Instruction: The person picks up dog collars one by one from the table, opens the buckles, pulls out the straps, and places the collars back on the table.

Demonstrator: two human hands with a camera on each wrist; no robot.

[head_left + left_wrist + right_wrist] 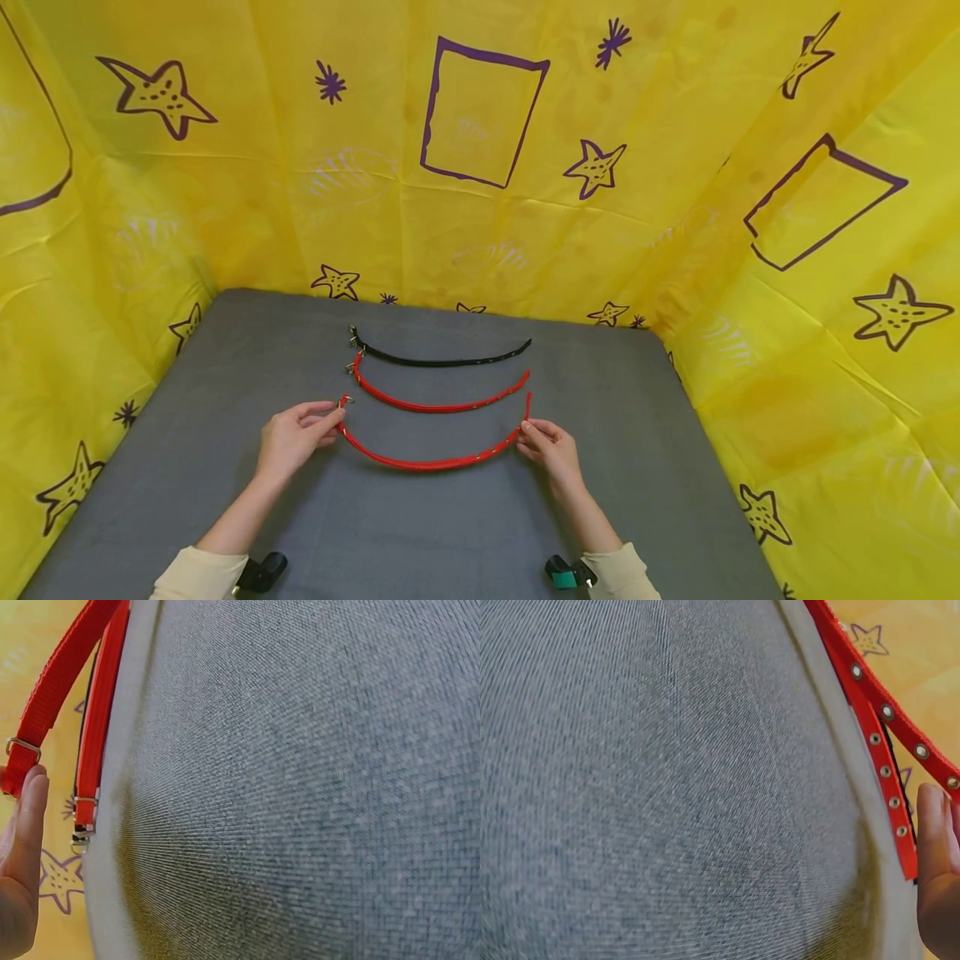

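Both hands hold a red collar (431,465) by its ends, and it sags in a curve between them. The left hand (294,437) pinches the buckle end; a metal loop (24,748) shows at its fingertips in the left wrist view. At the other end the right hand (551,450) pinches the strap near its tip, beside a row of metal eyelets (887,712). Beyond it a second red collar (442,408) lies curved on the grey table, its buckle to the left. Farther back lies a black collar (435,362), bent the same way.
The grey cloth-covered table (420,542) is enclosed by yellow fabric walls (360,208) with purple stars and frames drawn on them. Dark wrist straps (262,572) show at the cuffs of the pale sleeves (201,575).
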